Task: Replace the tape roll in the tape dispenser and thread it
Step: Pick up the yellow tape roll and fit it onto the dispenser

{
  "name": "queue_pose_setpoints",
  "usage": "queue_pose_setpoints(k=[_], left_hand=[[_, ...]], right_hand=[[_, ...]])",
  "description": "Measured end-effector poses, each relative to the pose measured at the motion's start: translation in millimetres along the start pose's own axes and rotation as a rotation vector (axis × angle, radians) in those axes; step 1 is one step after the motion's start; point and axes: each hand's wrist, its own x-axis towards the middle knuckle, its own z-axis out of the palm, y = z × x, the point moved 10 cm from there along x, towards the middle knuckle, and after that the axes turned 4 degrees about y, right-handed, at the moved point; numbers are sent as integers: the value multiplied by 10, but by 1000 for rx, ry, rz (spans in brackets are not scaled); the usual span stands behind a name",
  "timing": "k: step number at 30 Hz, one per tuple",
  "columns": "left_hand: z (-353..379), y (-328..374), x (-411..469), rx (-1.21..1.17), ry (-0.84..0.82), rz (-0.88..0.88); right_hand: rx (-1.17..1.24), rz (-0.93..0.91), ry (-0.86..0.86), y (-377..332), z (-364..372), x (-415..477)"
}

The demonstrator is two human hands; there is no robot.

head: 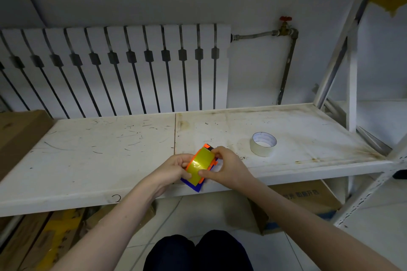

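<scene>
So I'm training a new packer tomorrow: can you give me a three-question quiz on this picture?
1. True or false: the white roll lies on the shelf, untouched.
2. What colour is the tape in the dispenser? A) yellow B) red C) black
3. Which hands hold the dispenser?

Key: 1 true. 2 A. 3 both, the left hand and the right hand.
</scene>
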Motion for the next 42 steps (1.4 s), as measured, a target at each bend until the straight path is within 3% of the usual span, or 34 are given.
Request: queue_pose_setpoints(k=[5,12,15,18,27,33,36,42], left_hand=[[-77,-107,62,8,107,-61],[-334,-198,83,8,333,-163],[-405,-264,82,-30,376,-197],[-394,-270,94,-26,349,-190],[-511,-240,67,215,445,-36],[-525,-227,54,305,565,10],[-511,-215,80,306,588,-1],[-412,-231,101,271,576,-18]], right_hand=[[-151,-130,60,-135,-2,3],[-108,-294,10,-377,74,32],[13,-208,61,-333,15,79],[-73,-99,98,-233,32,100],[-39,-84,119,-349,58,152],[-194,-42,145,-443,-10,260],[-260,45,89,-418,5,344],[-253,148,-246,-386,225,445]])
